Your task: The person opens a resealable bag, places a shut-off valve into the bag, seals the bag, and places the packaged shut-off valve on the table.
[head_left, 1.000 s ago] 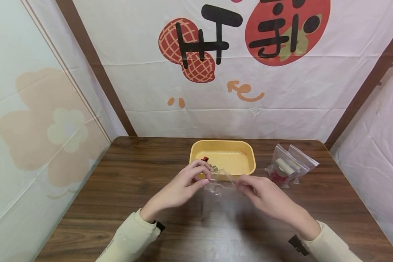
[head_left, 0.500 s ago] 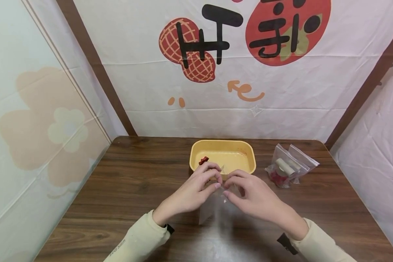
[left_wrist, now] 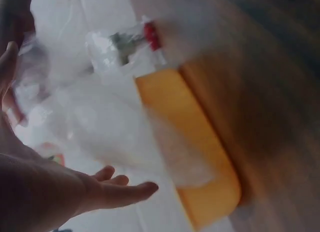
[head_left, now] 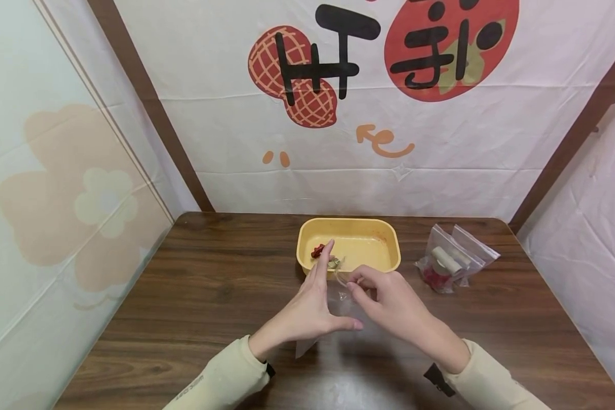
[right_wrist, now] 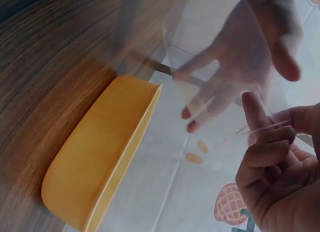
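Observation:
My right hand (head_left: 397, 302) pinches the edge of a clear plastic bag (right_wrist: 215, 87) between thumb and fingertips. The bag hangs above the table, in front of the yellow bin (head_left: 303, 250), and is hard to make out in the head view. To its left is my left hand (head_left: 315, 313), fingers straight and thumb spread wide; in the right wrist view it shows through the clear film. Whether the left hand touches the bag I cannot tell. Small red and green pieces (head_left: 318, 250) show at the bin's near left corner, partly behind my left fingers.
To the right of the bin, zip bags (head_left: 443, 265) lie on the wooden table (head_left: 225, 256), with a pale roll-shaped piece and something red inside. A printed cloth (head_left: 236, 136) hangs behind the table.
My left hand has moved right, then its curled fingers have straightened and spread. My right hand has shifted slightly left and keeps pinching the bag, which has come nearer the left hand.

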Demonstrator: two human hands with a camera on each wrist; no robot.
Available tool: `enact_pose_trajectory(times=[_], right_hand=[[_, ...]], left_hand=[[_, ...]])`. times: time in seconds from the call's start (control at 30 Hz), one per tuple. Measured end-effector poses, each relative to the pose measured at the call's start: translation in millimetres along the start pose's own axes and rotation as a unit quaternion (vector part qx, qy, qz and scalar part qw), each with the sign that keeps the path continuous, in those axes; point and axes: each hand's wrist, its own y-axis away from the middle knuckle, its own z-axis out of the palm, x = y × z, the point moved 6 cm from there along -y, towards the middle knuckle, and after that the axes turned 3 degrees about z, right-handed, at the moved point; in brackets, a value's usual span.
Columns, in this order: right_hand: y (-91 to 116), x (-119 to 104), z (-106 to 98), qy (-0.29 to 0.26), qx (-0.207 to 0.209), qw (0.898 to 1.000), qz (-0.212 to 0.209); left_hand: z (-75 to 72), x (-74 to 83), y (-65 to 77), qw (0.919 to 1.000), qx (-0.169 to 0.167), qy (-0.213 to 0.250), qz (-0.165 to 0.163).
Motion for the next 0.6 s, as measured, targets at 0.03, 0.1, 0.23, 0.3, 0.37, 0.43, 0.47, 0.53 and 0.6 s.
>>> enact_pose_trajectory(times=[0.03,0.1,0.23,0.3,0.37,0.43,0.47,0.53,0.6], right_hand=[[0.0,-0.9,0.4,-0.003,0.0,1.0,-0.003],[0.0,-2.2,0.3,-0.005,0.004,1.0,-0.006],[1.2,-2.5,-1.8,-0.015,0.015,1.0,-0.008],[1.8,-2.7,-3.4,-0.021,0.021,1.0,-0.009],[2.6,-2.5,-5.3,-0.022,0.027,0.999,-0.01],[3.0,-2.9,-7.2,-0.021,0.03,0.999,-0.014],[3.2,-3.2,-8.5,-0.015,0.034,0.999,-0.018],[3.2,-4.0,-9.9,0.001,0.034,0.999,-0.031],[3.1,-5.4,-9.5,0.018,0.026,0.998,-0.052]], left_hand=[[1.7,-1.5,0.2,1.0,0.001,0.003,-0.003],[4.3,-4.2,0.4,0.9999,0.003,0.009,-0.007],[7.9,-7.0,-0.4,1.0,0.004,0.002,-0.002],[8.9,-7.7,-0.3,1.0,0.004,-0.005,-0.003],[9.7,-8.4,-0.4,0.9999,0.002,-0.012,-0.003],[10.5,-8.6,0.1,0.9998,-0.002,-0.018,-0.001],[10.8,-8.4,0.3,0.9998,-0.004,-0.021,0.002],[11.2,-8.0,0.8,0.9997,-0.008,-0.024,0.006],[11.6,-7.1,0.4,0.9997,-0.012,-0.021,0.009]])
